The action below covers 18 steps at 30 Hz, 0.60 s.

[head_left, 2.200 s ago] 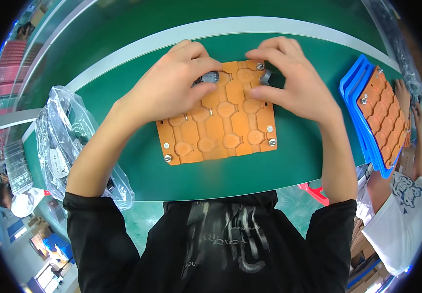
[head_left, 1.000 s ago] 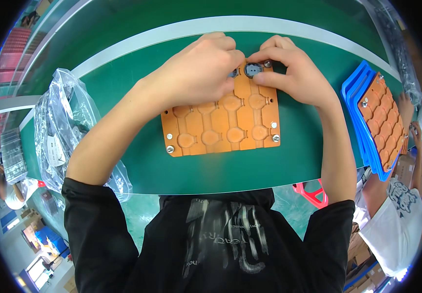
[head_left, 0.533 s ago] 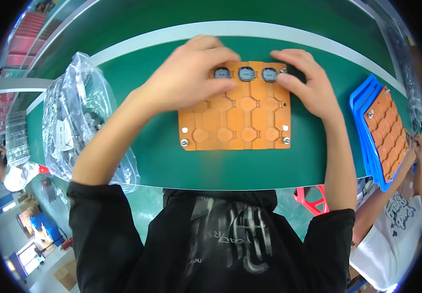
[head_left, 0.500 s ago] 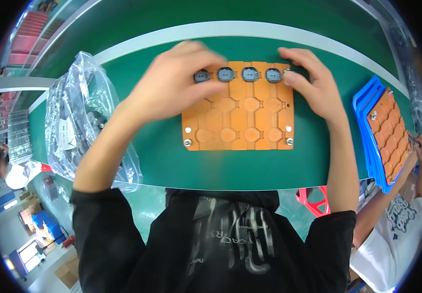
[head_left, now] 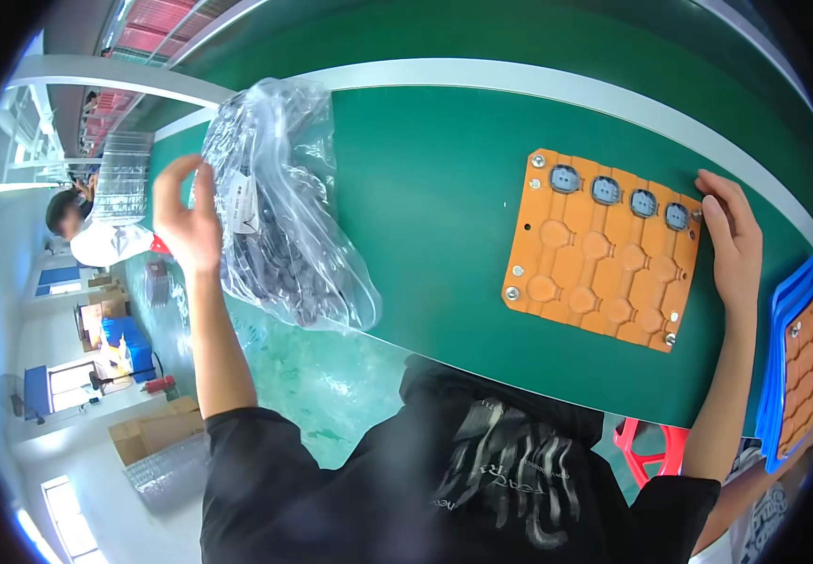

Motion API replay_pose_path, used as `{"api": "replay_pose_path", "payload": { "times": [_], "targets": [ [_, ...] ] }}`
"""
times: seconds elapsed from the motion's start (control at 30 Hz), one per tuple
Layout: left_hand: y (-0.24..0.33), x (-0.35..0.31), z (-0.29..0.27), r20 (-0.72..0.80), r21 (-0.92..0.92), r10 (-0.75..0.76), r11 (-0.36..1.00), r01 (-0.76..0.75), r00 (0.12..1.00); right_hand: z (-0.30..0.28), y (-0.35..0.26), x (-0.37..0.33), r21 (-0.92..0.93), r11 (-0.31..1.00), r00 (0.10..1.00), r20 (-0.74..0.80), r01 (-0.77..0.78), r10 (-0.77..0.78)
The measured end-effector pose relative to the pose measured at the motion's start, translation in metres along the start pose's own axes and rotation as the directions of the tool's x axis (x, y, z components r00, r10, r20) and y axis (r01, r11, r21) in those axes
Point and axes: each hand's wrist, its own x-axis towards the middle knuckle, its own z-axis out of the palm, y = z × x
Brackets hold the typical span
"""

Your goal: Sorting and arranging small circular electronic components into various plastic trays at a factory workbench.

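Note:
An orange fixture plate [head_left: 566,268] with rows of round recesses lies tilted on the green table. Its far row holds several small dark watch-shaped parts [head_left: 605,191]; the nearer recesses have nothing in them. My right hand [head_left: 735,244] rests along the plate's right edge, fingers stretched out, without gripping anything. Over at the left, my left hand [head_left: 190,221] is raised at the side of a clear plastic bag [head_left: 293,197]. Its thumb and fingers are apart and nothing is held. Dark items fill the bag, and a white label [head_left: 243,204] shows through it.
Blue trays [head_left: 778,352] with another orange plate [head_left: 806,371] stand at the right, by a co-worker's arm [head_left: 735,508]. A red stool [head_left: 651,449] is under the table's near edge. A white rail [head_left: 481,72] borders the far side.
My left hand has left the plate's far row and swung left to the bag. My right hand stays by the plate's right edge. The whole view has turned leftward.

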Motion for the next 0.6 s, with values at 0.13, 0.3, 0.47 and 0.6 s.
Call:
{"api": "replay_pose_path", "payload": {
  "times": [0.13, 0.3, 0.47, 0.6],
  "targets": [
    [-0.044, -0.013, 0.02, 0.185, 0.394, 0.011, 0.915, -0.084, 0.983, 0.005, -0.004, 0.004, -0.046, 0.999, 1.0, 0.012, -0.021, 0.021],
    [-0.017, 0.005, 0.049, 0.113, 0.188, -0.307, 0.94, 0.283, 0.945, 0.013, -0.012, 0.005, -0.028, 0.999, 0.995, -0.091, 0.033, -0.036],
    [0.034, 0.044, 0.043, -0.083, -0.417, -0.356, 0.861, 0.292, 0.931, 0.037, -0.08, 0.002, -0.016, 0.907, 0.907, -0.023, 0.42, -0.421],
    [0.042, 0.07, 0.026, -0.084, -0.624, -0.456, 0.717, 0.31, 0.886, 0.114, -0.146, 0.001, 0.125, 0.69, 0.61, 0.374, 0.713, -0.698]
  ]
}}
